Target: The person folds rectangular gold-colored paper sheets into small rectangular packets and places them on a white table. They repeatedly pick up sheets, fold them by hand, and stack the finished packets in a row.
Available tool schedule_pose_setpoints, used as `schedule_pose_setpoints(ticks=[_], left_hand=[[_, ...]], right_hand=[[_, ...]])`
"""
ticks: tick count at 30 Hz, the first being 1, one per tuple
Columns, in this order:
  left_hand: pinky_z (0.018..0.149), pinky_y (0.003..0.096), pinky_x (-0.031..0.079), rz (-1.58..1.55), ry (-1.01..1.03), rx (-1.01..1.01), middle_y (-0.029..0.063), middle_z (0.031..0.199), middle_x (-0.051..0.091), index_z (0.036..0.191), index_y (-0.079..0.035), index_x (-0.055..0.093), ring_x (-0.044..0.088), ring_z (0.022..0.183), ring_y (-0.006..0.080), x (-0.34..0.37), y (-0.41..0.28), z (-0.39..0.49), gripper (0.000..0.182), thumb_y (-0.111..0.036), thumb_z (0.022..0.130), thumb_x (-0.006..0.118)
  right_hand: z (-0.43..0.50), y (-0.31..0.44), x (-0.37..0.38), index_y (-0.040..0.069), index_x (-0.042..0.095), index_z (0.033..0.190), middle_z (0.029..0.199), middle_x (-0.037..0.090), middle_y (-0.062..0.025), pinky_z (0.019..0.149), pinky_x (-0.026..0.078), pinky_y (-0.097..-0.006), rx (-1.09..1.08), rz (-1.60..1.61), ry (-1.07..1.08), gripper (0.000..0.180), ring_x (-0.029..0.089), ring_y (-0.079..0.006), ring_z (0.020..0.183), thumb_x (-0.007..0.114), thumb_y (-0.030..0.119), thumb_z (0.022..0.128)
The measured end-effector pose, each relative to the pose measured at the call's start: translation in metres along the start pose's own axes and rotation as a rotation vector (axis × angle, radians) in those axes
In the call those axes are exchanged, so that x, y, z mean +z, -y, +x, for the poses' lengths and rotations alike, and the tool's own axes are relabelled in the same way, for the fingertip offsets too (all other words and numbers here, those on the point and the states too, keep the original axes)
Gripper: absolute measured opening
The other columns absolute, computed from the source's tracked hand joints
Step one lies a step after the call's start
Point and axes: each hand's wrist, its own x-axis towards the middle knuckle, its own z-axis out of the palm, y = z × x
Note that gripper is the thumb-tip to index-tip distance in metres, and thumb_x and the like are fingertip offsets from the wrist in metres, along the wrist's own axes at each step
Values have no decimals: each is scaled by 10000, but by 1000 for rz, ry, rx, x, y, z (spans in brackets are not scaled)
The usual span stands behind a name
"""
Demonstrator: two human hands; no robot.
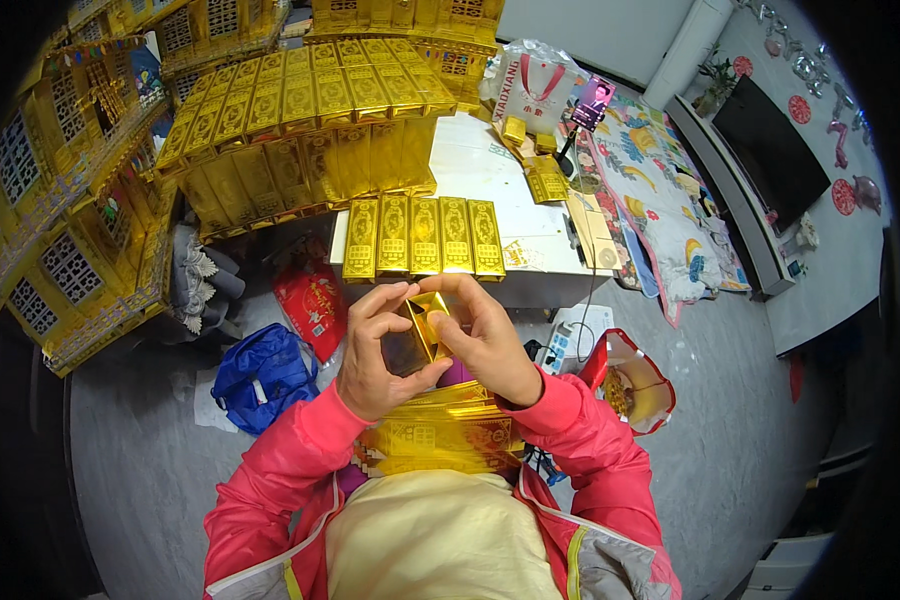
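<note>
Both my hands grip a gold foil paper box [422,322] above my lap, its end facing up with flaps partly visible. My left hand [375,352] curls around its left side. The thumb of my right hand [484,337] presses at the box's end, and the fingers wrap its far side. Below lies a stack of flat gold foil sheets [442,431] on my lap. Just beyond my hands, a row of several finished gold boxes [424,236] lies side by side on the near edge of a white table [472,157].
Stacked gold boxes [307,97] and gold paper houses [67,210] fill the left and back. A phone on a stand [594,103] and a paper gift bag [536,82] stand on the table. On the floor are a blue bag [266,375], a power strip [556,349] and a red-rimmed bag [637,382].
</note>
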Motion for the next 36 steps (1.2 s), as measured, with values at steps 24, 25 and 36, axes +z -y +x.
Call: schedule_pose_setpoints(ticks=[24,25,36], left_hand=[[1043,450,479,58,-10,48,198,1341,486,1196,-68,470,531,1246,363,10,-11,5,686,-168,691,923],[1043,450,478,58,-10,41,199,1342,485,1197,-68,470,532,1246,363,10,-11,5,686,-173,693,923],[1071,428,473,64,2,10,203,1391,419,1211,-58,435,535,1287,341,8,-7,2,681,-245,753,904]], right_hand=[[-1,2,-2,-12,540,1249,1073,629,-29,612,414,-209,-162,-236,-91,299,470,-30,700,540,-11,950],[-1,2,-3,-11,539,1251,1070,631,-28,610,415,-213,-167,-246,-90,300,471,-32,695,540,-8,952],[-5,7,-18,-28,441,1430,1283,580,-193,928,493,-337,-188,-264,80,478,619,-268,1107,528,46,966]])
